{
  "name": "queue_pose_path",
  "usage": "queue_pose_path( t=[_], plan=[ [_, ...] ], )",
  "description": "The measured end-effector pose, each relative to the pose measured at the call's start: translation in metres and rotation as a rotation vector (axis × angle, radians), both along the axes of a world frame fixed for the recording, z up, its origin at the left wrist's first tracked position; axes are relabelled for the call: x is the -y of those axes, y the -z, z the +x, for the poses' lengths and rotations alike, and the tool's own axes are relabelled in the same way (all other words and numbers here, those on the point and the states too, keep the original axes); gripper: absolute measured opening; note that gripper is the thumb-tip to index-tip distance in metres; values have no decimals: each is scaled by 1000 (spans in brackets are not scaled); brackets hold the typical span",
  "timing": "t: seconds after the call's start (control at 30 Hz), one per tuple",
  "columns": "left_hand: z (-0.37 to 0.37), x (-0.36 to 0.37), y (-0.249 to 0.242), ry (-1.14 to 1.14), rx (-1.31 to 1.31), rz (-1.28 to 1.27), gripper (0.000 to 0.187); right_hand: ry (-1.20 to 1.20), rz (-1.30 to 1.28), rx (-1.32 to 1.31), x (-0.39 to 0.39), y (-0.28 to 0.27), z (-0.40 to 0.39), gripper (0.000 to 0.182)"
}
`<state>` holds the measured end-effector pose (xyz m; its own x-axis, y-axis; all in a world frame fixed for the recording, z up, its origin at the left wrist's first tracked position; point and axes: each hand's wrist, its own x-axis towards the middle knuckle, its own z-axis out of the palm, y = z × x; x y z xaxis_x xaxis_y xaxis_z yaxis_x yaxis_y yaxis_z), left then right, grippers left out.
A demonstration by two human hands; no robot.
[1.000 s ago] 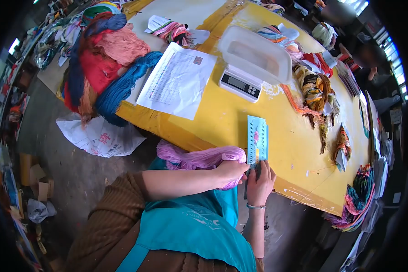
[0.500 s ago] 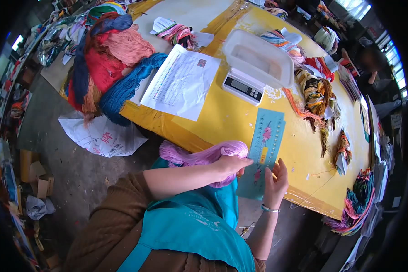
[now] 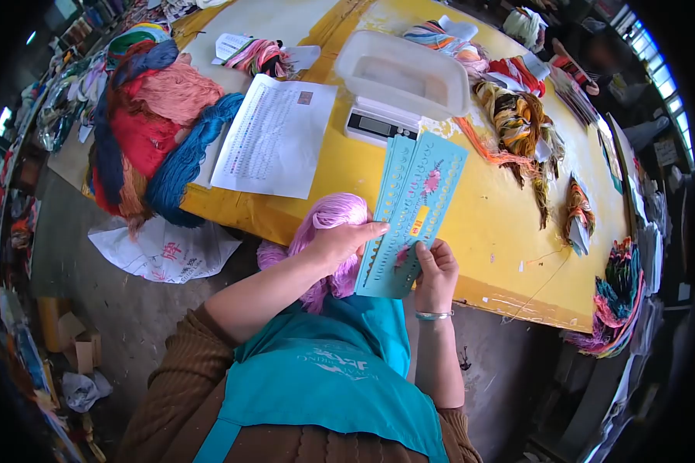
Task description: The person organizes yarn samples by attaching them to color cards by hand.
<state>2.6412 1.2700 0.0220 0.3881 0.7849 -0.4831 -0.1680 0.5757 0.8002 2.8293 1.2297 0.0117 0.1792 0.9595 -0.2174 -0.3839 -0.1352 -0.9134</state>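
Observation:
Several teal cards [image 3: 428,193], punched with rows of holes along their long sides and printed with pink flowers, are slightly fanned in front of me. My left hand [image 3: 344,243] is closed on their left edge, thumb on top. A lilac skein of yarn [image 3: 333,212] hangs about that same hand; how the fingers hold it is hidden. At the lower right edge of the cards, my right hand [image 3: 438,272] is also closed, its thumb pressed on the front card. The fingers behind the cards cannot be seen.
On the yellow table [image 3: 510,255] stand a digital scale [image 3: 378,123] and a clear plastic tub [image 3: 401,73]. A printed sheet [image 3: 274,139] lies beside a heap of red, salmon and blue yarn [image 3: 150,116]. Bundled threads [image 3: 517,123] line the right side. A white sack [image 3: 166,247] is below.
The cards have come up and left, tilted, and spread into a fan. My right hand, earlier open beside them, now grips them. The skein has shifted left with my left hand.

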Motion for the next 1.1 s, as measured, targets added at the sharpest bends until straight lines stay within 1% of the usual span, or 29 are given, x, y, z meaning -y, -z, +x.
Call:
queue_pose_path(
  t=[0.03, 0.1, 0.17, 0.2, 0.27, 0.3, 0.37, 0.4, 0.5, 0.6, 0.73, 0.77, 0.93, 1.03, 1.1],
  plan=[
    [0, 0, -4, -10, -6, -35, 30, -12, -29, -8, 2, 1, -2, 10],
    [-3, -1, 7, -10, -14, -40, 29, -23, -58, -13, 4, 3, -2, 10],
    [-6, -4, 18, 56, -155, -37, 29, -33, -97, -53, 5, 4, -2, 8],
    [-6, -2, 15, 57, -154, -36, 29, -32, -96, -52, 4, 3, -1, 8],
    [-5, 2, 7, -116, 31, 19, 35, -29, -115, -97, 4, 3, 2, 7],
    [-6, 3, 5, -120, 16, 29, 35, -29, -115, -96, 4, 3, 2, 7],
    [-11, -1, 21, -88, -31, 6, 35, -35, -127, -83, 4, 6, 3, 6],
    [-12, -2, 17, -56, -78, -19, 35, -37, -126, -82, 3, 5, 1, 6],
    [-11, -1, 3, -66, -128, -59, 35, 12, -116, -106, 4, 5, -5, 6],
    [-10, -3, 11, -109, -67, -68, 34, 45, -92, -102, 5, 11, -4, 6],
    [-9, -7, 19, -128, -70, -75, 34, 31, -124, -2, 4, 16, 4, 8],
    [-11, -8, 22, -105, -96, -77, 34, 26, -135, 36, 3, 18, 5, 9],
    [-12, -15, 40, -79, -165, -80, 32, 83, -111, 17, 1, 23, 6, 10],
    [-8, -17, 46, -74, -119, -62, 28, 100, -141, 32, 0, 14, 7, 11],
    [-5, -18, 44, -139, -84, 33, 28, 103, -166, 41, -1, 16, 12, 12]
  ],
)
